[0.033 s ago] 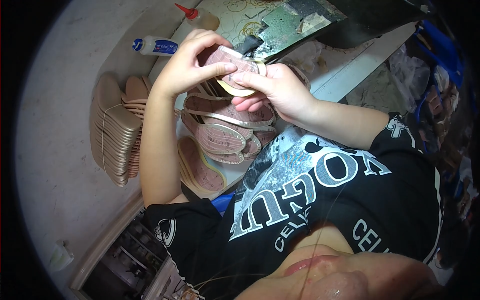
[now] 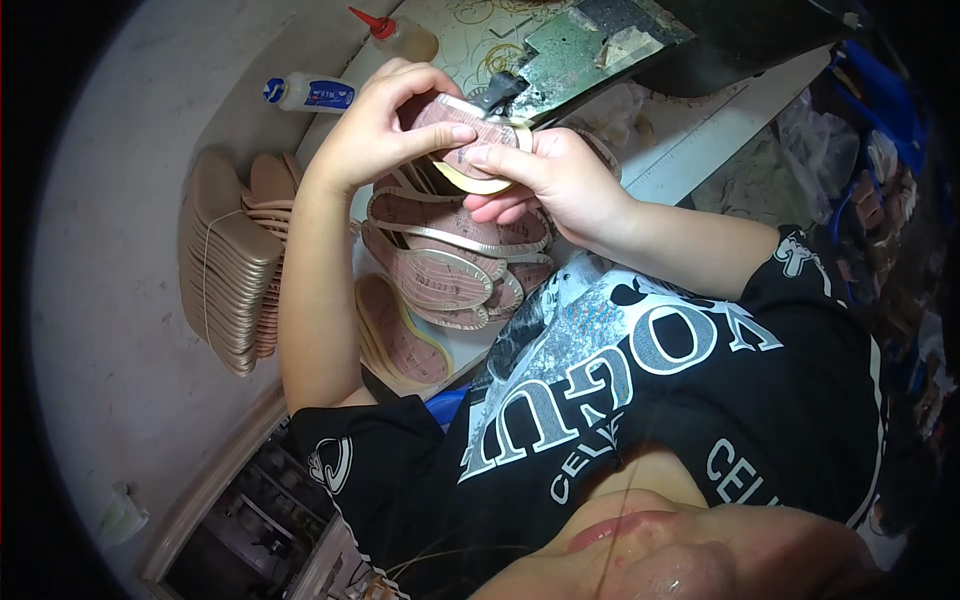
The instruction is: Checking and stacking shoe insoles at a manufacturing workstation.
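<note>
A pinkish shoe insole [image 2: 498, 132] with a pale yellow edge is held between my two hands, below a small dark metal part [image 2: 500, 93] of a machine. My left hand [image 2: 395, 125] grips its left end, thumb lying on the top face and fingers curled round behind. At the right end my right hand [image 2: 575, 185] pinches it, thumb on top and fingers underneath. The insole's far edge meets the metal part, which hides a little of it. Just below my hands lies a loose pile of pink insoles [image 2: 445, 275] with light, notched rims.
Bundled bronze insoles [image 2: 225, 280] stand against the wall on the left. Yellow-edged insoles [image 2: 410, 345] lie at the near table edge. Behind are a white bottle [image 2: 310, 93], a red-nozzled bottle [image 2: 408, 40] and the green machine bed [image 2: 570, 65]. Plastic bags [image 2: 815, 150] are at right.
</note>
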{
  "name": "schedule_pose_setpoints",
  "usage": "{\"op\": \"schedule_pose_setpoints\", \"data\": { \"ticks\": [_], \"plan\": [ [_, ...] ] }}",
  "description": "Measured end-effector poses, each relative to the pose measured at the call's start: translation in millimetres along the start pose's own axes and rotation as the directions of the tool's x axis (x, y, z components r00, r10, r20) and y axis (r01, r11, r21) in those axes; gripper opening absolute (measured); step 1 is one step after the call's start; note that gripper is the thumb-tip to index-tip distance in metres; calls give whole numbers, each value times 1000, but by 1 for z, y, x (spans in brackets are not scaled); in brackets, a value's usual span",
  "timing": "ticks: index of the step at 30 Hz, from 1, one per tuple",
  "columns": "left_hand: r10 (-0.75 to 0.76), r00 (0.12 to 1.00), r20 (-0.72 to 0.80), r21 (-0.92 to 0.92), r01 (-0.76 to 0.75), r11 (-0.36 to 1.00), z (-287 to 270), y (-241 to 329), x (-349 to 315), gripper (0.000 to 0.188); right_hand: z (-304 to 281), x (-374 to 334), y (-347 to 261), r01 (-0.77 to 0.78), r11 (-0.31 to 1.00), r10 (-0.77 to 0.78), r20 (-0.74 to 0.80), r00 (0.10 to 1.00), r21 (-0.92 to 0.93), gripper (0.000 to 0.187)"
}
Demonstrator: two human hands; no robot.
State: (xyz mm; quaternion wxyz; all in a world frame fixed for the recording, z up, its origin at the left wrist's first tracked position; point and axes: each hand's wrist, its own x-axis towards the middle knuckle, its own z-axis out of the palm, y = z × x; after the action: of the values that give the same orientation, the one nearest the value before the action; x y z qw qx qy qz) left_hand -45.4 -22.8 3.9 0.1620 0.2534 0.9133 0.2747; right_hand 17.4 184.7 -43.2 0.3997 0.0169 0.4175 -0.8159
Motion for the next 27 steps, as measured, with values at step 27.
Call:
{"op": "schedule_pose_setpoints", "data": {
  "ticks": [27],
  "plan": [
    [-716, 696, 48, -543, 620, 566, 33, 9, -39, 42, -8, 43, -6, -39, 990, 50, 72, 996, -138, 36]
  ]
}}
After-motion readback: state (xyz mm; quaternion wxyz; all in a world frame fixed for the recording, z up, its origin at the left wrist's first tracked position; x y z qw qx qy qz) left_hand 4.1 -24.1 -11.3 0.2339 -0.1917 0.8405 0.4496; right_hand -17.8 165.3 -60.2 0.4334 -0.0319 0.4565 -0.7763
